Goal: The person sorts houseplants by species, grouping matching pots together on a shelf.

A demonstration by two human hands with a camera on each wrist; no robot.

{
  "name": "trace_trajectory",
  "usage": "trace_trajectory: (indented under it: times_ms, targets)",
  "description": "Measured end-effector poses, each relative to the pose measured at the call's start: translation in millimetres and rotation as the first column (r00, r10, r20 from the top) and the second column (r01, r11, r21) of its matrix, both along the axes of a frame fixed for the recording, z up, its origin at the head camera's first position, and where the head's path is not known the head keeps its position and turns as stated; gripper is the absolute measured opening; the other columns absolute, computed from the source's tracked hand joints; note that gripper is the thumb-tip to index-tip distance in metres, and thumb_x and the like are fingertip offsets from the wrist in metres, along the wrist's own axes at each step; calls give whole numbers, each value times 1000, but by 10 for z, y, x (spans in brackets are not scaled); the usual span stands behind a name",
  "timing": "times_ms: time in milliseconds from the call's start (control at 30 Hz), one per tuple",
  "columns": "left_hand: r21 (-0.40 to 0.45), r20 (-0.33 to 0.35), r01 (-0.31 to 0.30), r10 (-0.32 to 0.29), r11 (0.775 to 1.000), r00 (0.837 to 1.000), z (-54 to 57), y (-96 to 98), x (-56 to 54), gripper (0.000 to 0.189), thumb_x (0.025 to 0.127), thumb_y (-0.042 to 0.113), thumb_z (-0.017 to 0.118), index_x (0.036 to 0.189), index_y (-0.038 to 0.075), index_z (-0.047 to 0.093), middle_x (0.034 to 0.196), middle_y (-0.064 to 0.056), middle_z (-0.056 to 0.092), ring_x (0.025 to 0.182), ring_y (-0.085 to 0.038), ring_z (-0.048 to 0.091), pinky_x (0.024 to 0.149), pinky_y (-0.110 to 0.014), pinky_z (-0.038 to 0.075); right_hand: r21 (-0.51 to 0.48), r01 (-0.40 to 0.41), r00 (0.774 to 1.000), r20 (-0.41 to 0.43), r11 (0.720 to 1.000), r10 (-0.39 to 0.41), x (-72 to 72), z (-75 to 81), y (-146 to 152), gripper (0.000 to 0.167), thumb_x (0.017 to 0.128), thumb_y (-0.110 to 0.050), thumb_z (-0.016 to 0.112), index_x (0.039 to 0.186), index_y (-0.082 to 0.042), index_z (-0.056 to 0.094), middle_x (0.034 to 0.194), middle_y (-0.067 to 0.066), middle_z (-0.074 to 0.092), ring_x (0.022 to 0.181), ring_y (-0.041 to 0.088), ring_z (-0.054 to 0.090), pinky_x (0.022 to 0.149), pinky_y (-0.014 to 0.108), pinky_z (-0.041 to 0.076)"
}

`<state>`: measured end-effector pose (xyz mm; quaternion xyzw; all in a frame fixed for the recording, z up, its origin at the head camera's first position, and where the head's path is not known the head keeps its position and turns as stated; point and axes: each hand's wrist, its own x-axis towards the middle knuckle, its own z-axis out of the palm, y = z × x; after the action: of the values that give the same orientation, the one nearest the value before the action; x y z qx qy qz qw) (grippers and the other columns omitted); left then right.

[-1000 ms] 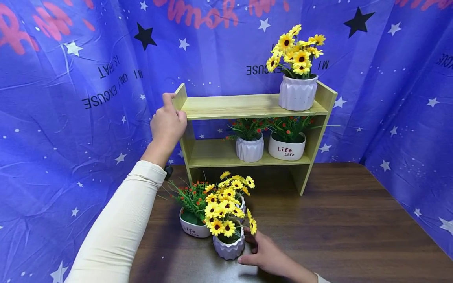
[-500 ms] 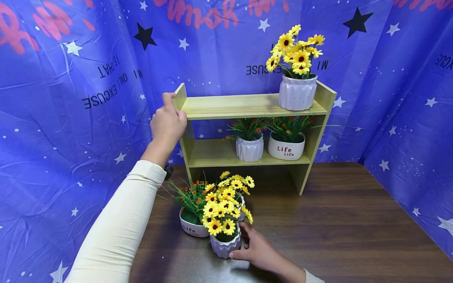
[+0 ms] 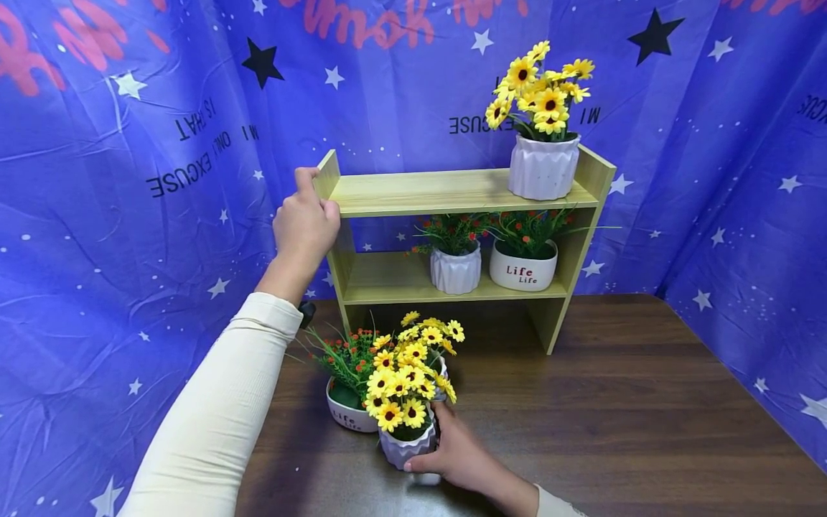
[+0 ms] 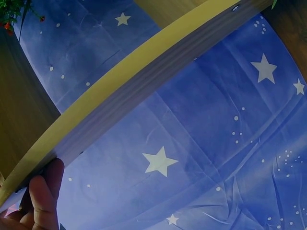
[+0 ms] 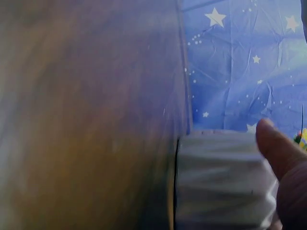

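Observation:
My left hand [image 3: 304,222] grips the top left side panel of the wooden shelf [image 3: 420,194]; in the left wrist view its fingers [image 4: 45,199] lie against the panel's face. On the table, my right hand [image 3: 461,456] holds a fluted white pot [image 3: 403,450] of yellow sunflowers [image 3: 400,391] from its right side. Its thumb is at the front and a finger behind. The right wrist view has the thumb [image 5: 276,143] over the pale ridged wall. Just left stands an oval "Life" pot [image 3: 349,415] with red-flowered greenery. A second sunflower pot [image 3: 442,370] behind is mostly hidden.
On the shelf's top right is a fluted pot with sunflowers [image 3: 545,170]. The middle shelf bears a fluted pot [image 3: 456,271] and an oval "Life" pot [image 3: 524,267], both with red-flowered plants. A starred blue curtain [image 3: 400,72] hangs behind the brown table [image 3: 620,402].
My right hand has shifted left and come round the front sunflower pot, which has slid a little left towards the oval pot. The left hand keeps its place on the shelf.

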<state>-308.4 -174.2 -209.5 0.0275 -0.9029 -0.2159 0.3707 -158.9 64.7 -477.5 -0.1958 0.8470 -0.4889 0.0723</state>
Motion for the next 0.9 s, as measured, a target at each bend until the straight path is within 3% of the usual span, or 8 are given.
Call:
trace_trajectory:
  times_ms: [267,533,733,900]
  targets:
    - [0,-7,2,-2,1000,1000,-6,-7,-5,47,84,22,46,129,19,35,89,-27,62,74,-45,59,60,-54,42,-13,61,997,-57,998,-61,30,-12,-63,88,57,-42,83,127,-6,44,111,8,56,100,25,54,85,45,41]
    - [-7,-21,3,-3,1000,1000,-1,0,5,47,84,21,47,129,18,36,85,-26,62,71,-45,58,59,-54,41,-51,85,991,-95,995,-90,27,29,-36,86,55,-44,83,125,-8,47,119,8,54,104,25,53,86,45,41]
    - [-10,-12,0,0,1000,1000,6,1,17,46,84,21,45,129,17,35,83,-26,61,69,-44,58,58,-53,41,-194,46,998,-40,980,-55,53,95,-21,82,56,-36,85,124,-11,46,124,8,47,103,26,55,76,27,49]
    - [-5,1,4,-4,1000,1000,0,-5,15,47,85,22,45,130,17,35,85,-26,62,70,-44,58,59,-53,41,-266,58,996,-54,962,-75,79,168,-4,82,54,-31,87,122,-11,46,123,6,44,104,29,52,69,25,51]
